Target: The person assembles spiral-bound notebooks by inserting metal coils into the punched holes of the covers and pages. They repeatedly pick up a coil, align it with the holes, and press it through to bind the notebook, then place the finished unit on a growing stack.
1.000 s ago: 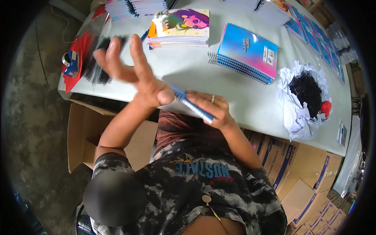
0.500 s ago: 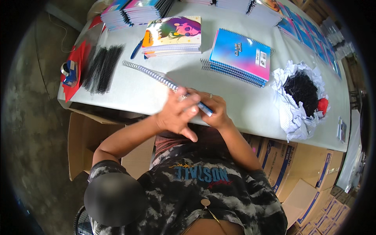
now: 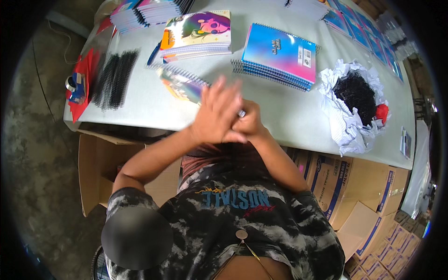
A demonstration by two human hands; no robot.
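A spiral notebook (image 3: 179, 86) with a colourful cover slants over the near part of the table, its wire coil along the upper edge. My right hand (image 3: 250, 122) is closed round its near end, where a small pale bit shows by the fingers. My left hand (image 3: 217, 112) lies across the notebook and against the right hand, its fingers stretched out and blurred. It hides the notebook's middle. Beyond it stands a pile of notebooks with a yellow and purple cover (image 3: 198, 30), and to its right a pile of blue and pink spiral notebooks (image 3: 280, 51).
Black plastic coils (image 3: 116, 77) lie at the left beside a red sheet (image 3: 81, 105) and a blue tape dispenser (image 3: 78, 88). Crumpled paper (image 3: 343, 135) holds a black tangle (image 3: 355, 95) at the right. More notebooks (image 3: 154, 11) line the back. Cardboard boxes (image 3: 347, 179) stand below.
The notebook has tilted from nearly edge-on, so its cover now shows. My left hand has moved onto the right hand, its fingers now pointing up. The whole view has shifted slightly.
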